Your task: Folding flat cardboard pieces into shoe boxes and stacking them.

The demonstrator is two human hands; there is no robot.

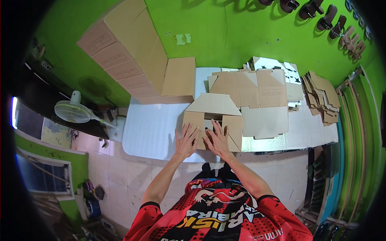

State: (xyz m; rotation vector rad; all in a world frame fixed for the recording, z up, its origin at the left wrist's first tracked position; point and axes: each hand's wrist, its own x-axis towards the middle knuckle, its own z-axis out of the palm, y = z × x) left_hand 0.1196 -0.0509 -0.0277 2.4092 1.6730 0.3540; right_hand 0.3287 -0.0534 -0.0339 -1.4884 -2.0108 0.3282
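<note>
A small brown cardboard box [233,125] stands at the table's front edge in front of me. Its far flap is raised and shows a pale inner face, while the two side flaps are folded inward with a gap between them. My left hand [186,140] lies on the left side flap, fingers spread. Over the gap and the right flap, my right hand [217,141] rests with its fingers apart. Neither hand grips anything. Part of the box's near side is hidden by my hands.
Closed boxes [161,60] are stacked at the back left of the white table [148,128]. Flattened cartons [265,120] lie to the right, with another pile [319,94] beyond. A fan [73,110] stands at left. Sandals [327,18] hang on the green wall.
</note>
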